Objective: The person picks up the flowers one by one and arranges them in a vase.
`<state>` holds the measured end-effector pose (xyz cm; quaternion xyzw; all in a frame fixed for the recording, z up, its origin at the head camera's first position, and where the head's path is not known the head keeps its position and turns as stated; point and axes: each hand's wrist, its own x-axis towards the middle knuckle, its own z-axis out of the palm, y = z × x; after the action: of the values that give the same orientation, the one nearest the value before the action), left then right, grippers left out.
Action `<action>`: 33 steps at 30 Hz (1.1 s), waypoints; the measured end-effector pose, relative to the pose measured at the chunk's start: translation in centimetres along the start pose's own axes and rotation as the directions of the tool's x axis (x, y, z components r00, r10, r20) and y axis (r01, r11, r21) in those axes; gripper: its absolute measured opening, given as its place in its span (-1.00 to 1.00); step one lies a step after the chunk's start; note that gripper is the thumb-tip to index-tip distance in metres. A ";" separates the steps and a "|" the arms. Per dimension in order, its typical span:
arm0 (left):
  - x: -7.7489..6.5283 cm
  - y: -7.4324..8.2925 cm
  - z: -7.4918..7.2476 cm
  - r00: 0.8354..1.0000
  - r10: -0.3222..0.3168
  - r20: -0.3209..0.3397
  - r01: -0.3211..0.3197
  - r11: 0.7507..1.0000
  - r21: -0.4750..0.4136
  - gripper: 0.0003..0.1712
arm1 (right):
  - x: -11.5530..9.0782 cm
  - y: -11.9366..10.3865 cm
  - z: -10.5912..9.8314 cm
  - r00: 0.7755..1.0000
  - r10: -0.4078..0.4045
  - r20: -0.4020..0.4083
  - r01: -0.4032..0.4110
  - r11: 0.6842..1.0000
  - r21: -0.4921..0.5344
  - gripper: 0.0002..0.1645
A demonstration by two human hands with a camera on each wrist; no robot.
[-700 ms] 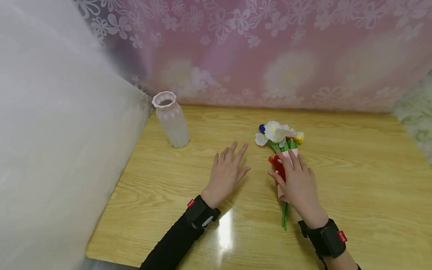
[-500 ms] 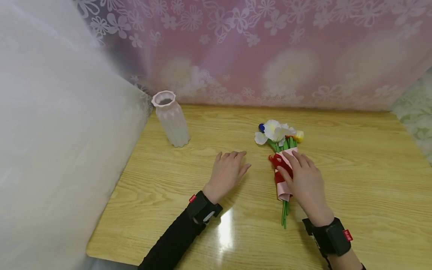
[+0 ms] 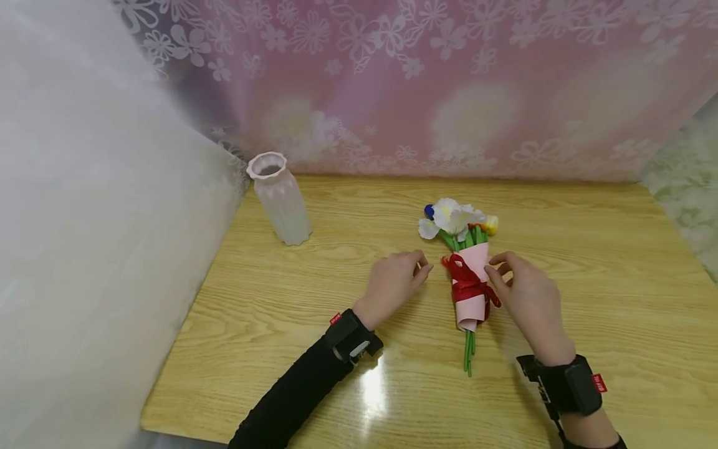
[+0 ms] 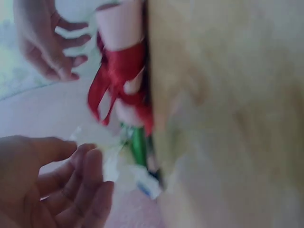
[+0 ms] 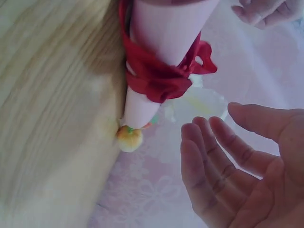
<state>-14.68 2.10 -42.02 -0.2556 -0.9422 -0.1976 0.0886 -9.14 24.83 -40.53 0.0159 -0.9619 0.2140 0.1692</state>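
Note:
A small bouquet [image 3: 473, 255] of artificial flowers lies on the table, wrapped in pink paper. A red ribbon [image 3: 467, 282] is tied in a bow round it. White, blue and yellow flower heads point to the far side; green stems [image 3: 469, 350] stick out toward me. Just right of the paper hovers my right hand [image 3: 530, 299], its fingers loosely bent; the right wrist view shows a gap between its fingertips and the bouquet. To the left, my left hand [image 3: 395, 280] hangs above the table with fingers softly curled, holding nothing.
A pale ribbed vase [image 3: 283, 206] with a wavy rim stands upright at the back left of the wooden table [image 3: 252, 362]. Pink floral cloth [image 3: 392, 106] hangs behind, and a white sheet [image 3: 101, 218] covers the left side.
My right hand has lifted off the bouquet and moved right, uncovering the ribbon. My left hand has shifted slightly right, its spread fingers now bent. Bouquet and vase stay put.

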 end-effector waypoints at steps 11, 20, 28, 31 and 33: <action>1.1 2.3 3.0 0.985 0.002 0.172 0.021 0.991 -0.129 -0.77 | 1.1 2.4 0.5 0.948 0.133 0.289 -0.164 0.982 0.088 -0.45; 1.9 3.2 4.1 0.954 -0.067 0.292 0.142 0.959 -0.245 -0.72 | 0.9 2.9 1.8 0.901 0.157 0.403 -0.212 0.973 0.093 -0.38; 2.5 3.2 5.0 0.936 -0.093 0.338 0.224 0.900 -0.373 -0.73 | 0.8 2.9 2.1 0.907 0.154 0.393 -0.202 0.976 0.084 -0.43; 2.7 3.2 5.1 0.935 -0.099 0.342 0.233 0.897 -0.376 -0.75 | 1.0 2.7 2.1 0.909 0.151 0.388 -0.198 0.976 0.085 -0.44; 2.8 3.2 5.1 0.935 -0.099 0.340 0.229 0.901 -0.367 -0.75 | 1.1 2.6 2.1 0.910 0.151 0.385 -0.197 0.977 0.082 -0.44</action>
<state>-15.79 8.05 -44.86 -0.2149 -0.9019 -0.3503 -0.1331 -11.18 26.38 -43.03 -0.0191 -0.9596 0.2779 -0.0397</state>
